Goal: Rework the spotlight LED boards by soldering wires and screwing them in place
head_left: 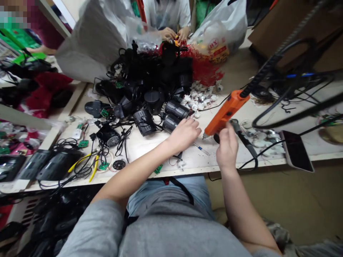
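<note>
My left hand (187, 134) is over the front of the white table, fingers curled downward. It is beside a black cylindrical housing (171, 123), and whatever its fingertips pinch is hidden. My right hand (227, 148) is closed just below an orange electric screwdriver (223, 113) that hangs tilted from a coiled cord, its tip pointing down and left. A dark round part (217, 137) shows by the right fingers; whether they hold it or touch the screwdriver is unclear. Between my hands lies a small screwdriver (200, 148) with a blue-and-clear handle.
Black housings and cables (152, 78) are heaped at the back, near small white parts (199, 98). Yellow-handled pliers (93, 167) lie left. A soldering iron (243, 139) and a phone (297, 150) at the edge are right. Another person's hands (175, 34) work across the table.
</note>
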Demonstrator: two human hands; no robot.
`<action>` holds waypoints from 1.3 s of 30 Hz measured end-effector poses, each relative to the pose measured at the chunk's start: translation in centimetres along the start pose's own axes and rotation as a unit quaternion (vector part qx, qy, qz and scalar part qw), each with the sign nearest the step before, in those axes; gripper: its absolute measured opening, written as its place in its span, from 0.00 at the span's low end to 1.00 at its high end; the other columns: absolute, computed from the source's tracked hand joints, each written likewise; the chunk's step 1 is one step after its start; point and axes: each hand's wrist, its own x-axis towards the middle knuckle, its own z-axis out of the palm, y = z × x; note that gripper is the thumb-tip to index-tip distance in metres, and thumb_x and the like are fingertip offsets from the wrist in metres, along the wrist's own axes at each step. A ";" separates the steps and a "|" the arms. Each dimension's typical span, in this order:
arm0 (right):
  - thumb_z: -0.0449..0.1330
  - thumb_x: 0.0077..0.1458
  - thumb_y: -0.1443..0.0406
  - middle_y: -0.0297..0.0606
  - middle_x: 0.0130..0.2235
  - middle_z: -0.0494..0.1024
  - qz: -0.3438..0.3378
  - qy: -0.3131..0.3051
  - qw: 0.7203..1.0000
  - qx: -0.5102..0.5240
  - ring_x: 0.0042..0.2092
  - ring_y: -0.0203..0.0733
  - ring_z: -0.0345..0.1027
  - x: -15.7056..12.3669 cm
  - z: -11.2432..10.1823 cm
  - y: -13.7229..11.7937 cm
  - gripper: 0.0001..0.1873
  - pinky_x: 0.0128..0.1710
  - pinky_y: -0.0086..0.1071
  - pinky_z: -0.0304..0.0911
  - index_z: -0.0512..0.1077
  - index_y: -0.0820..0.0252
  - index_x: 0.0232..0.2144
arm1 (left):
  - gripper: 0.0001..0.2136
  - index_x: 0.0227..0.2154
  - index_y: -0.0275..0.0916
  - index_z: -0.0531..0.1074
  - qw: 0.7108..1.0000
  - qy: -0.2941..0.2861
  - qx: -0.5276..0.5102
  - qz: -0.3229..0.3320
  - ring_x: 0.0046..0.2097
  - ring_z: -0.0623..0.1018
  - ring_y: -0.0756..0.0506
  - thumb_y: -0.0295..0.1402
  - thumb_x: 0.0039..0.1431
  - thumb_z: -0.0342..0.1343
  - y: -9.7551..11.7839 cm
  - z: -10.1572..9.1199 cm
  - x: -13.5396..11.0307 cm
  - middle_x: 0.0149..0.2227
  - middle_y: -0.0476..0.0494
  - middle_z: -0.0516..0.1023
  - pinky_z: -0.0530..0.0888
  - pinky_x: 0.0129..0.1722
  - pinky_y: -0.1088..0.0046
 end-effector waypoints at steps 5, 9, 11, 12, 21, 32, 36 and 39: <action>0.66 0.51 0.48 0.33 0.32 0.72 0.091 0.151 0.984 -0.010 0.30 0.39 0.69 -1.4 -2.3 2.4 0.22 0.34 0.37 0.70 0.68 0.57 0.35 | 0.09 0.37 0.38 0.75 0.974 0.110 -0.110 -0.164 0.40 0.75 0.43 0.30 0.68 0.49 0.6 0.0 -9.0 0.36 0.42 0.76 0.71 0.40 0.68; 0.72 0.46 0.53 0.34 0.37 0.72 0.012 0.195 0.976 -0.098 0.28 0.39 0.66 -0.1 -3.5 2.5 0.30 0.30 0.38 0.67 0.67 0.54 0.47 | 0.07 0.35 0.40 0.75 0.937 0.147 -0.181 -0.261 0.36 0.77 0.47 0.32 0.67 0.52 2.2 1.8 -13.9 0.32 0.46 0.77 0.71 0.37 0.72; 0.68 0.53 0.54 0.39 0.41 0.76 -0.008 0.125 0.981 -0.146 0.37 0.48 0.73 0.9 -3.9 1.9 0.24 0.42 0.45 0.70 0.71 0.54 0.50 | 0.07 0.34 0.40 0.75 0.925 0.136 -0.184 -0.304 0.35 0.77 0.47 0.34 0.67 0.55 3.1 2.7 -14.7 0.31 0.46 0.77 0.71 0.36 0.72; 0.64 0.58 0.54 0.42 0.43 0.77 -0.022 0.101 0.980 -0.169 0.43 0.53 0.74 1.3 -4.1 1.5 0.20 0.49 0.50 0.68 0.74 0.55 0.50 | 0.07 0.33 0.40 0.76 0.919 0.130 -0.182 -0.324 0.35 0.77 0.46 0.34 0.66 0.55 3.4 3.0 -14.8 0.31 0.46 0.78 0.71 0.35 0.72; 0.65 0.55 0.58 0.34 0.32 0.78 -0.112 0.163 0.974 -0.112 0.27 0.52 0.72 -4.1 -6.0 -3.0 0.13 0.32 0.53 0.70 0.80 0.38 0.44 | 0.07 0.32 0.40 0.77 0.910 0.057 -0.171 -0.373 0.37 0.78 0.43 0.35 0.63 0.58 4.8 4.0 -13.6 0.32 0.44 0.79 0.70 0.31 0.71; 0.63 0.60 0.64 0.36 0.31 0.82 -0.158 -0.151 0.964 -0.148 0.29 0.40 0.77 -9.3 -1.6 -5.1 0.06 0.30 0.32 0.75 0.76 0.57 0.40 | 0.06 0.30 0.41 0.75 0.901 0.028 -0.201 -0.384 0.35 0.77 0.45 0.33 0.62 0.56 4.5 3.9 -13.2 0.33 0.45 0.78 0.69 0.31 0.71; 0.62 0.60 0.65 0.35 0.31 0.82 -0.166 -0.153 0.962 -0.154 0.28 0.38 0.76 -9.0 -0.9 -4.8 0.04 0.29 0.30 0.74 0.75 0.57 0.39 | 0.07 0.30 0.41 0.75 0.903 0.025 -0.202 -0.377 0.36 0.77 0.44 0.33 0.64 0.55 4.5 3.9 -13.3 0.33 0.45 0.78 0.69 0.31 0.71; 0.62 0.60 0.65 0.34 0.30 0.81 -0.176 -0.146 0.962 -0.148 0.28 0.38 0.76 -8.9 -0.7 -4.6 0.03 0.28 0.29 0.73 0.75 0.57 0.38 | 0.07 0.31 0.41 0.75 0.903 0.015 -0.203 -0.377 0.37 0.77 0.43 0.33 0.64 0.55 4.5 3.9 -13.3 0.33 0.44 0.78 0.70 0.31 0.70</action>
